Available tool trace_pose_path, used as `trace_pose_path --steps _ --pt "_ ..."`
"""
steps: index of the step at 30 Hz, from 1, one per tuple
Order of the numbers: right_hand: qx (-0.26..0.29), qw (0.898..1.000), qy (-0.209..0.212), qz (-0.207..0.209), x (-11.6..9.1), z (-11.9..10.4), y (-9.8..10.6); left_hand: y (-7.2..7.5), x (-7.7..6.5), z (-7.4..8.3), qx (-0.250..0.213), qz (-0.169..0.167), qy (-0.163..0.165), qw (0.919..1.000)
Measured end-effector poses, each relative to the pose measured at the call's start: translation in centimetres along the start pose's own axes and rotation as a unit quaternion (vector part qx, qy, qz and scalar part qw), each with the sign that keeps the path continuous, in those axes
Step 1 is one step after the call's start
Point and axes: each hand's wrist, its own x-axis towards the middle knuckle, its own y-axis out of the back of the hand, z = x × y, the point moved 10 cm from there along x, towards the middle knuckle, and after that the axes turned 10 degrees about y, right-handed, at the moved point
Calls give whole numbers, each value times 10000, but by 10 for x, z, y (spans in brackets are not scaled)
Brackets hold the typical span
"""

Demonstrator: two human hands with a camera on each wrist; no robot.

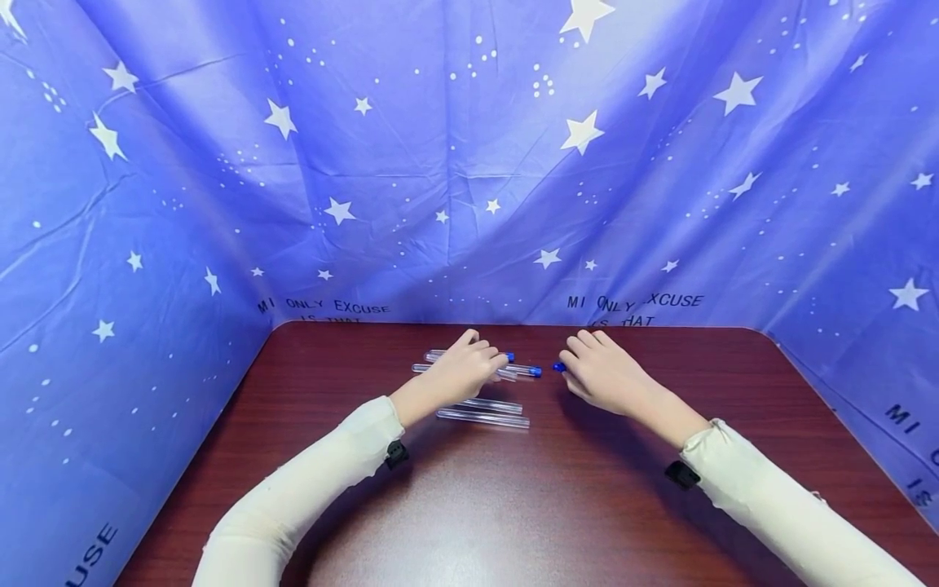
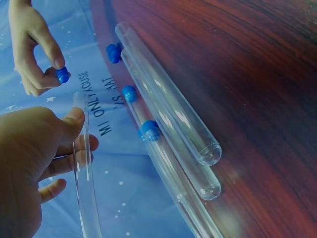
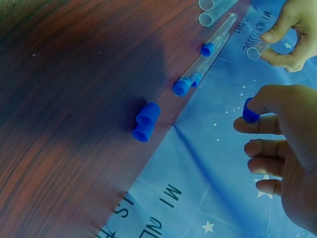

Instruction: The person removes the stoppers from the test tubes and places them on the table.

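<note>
My left hand (image 1: 473, 371) pinches a clear, uncapped test tube (image 2: 85, 178) between thumb and fingers, its open mouth towards my right hand. A small blue cap (image 3: 251, 111) sits between the thumb and index finger of my right hand (image 1: 609, 377), with the other fingers loosely bent. Cap and tube are apart, both held above the table. Below my left hand, two test tubes with blue caps (image 3: 182, 87) lie side by side. Nearer the front lie two uncapped tubes (image 1: 484, 418).
Two loose blue caps (image 3: 147, 114) lie together on the dark red wooden table (image 1: 455, 505), near my right hand. A blue star-printed curtain (image 1: 440, 163) hangs behind the table's back edge and along its sides.
</note>
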Motion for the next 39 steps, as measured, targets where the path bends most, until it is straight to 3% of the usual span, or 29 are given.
trace_pose_path --steps 15,25,32,39 --pt "7 9971 -271 -714 -14 3 -14 -23 1 7 42 -587 -62 9982" --pt "151 9929 -447 -1095 -23 5 -24 -36 -1 9 -161 -1243 64 9921" --pt "191 9915 -455 -1203 -25 3 -27 -43 -1 11 -310 -1545 186 9873" --pt "168 9923 -401 -1163 -26 0 -28 -47 -4 16 -363 -1606 68 9863"
